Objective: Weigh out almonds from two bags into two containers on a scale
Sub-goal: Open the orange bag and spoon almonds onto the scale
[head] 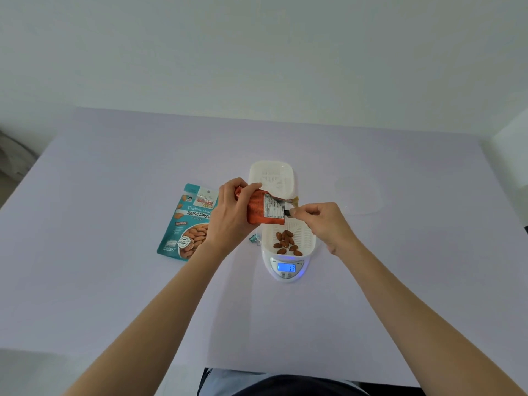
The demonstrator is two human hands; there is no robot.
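My left hand grips an orange almond bag, held on its side above the scale. My right hand pinches the bag's open end at its right. Below, a white container sits on the white scale and holds several brown almonds. The scale's blue display reads 13. A second white container stands empty just behind the scale. A teal bag of roasted almonds lies flat on the table to the left, partly hidden by my left hand.
The lilac table runs to a white wall at the back. A clear lid lies right of the containers. A small teal clip lies beside the scale's left side. A white object stands at the far right edge.
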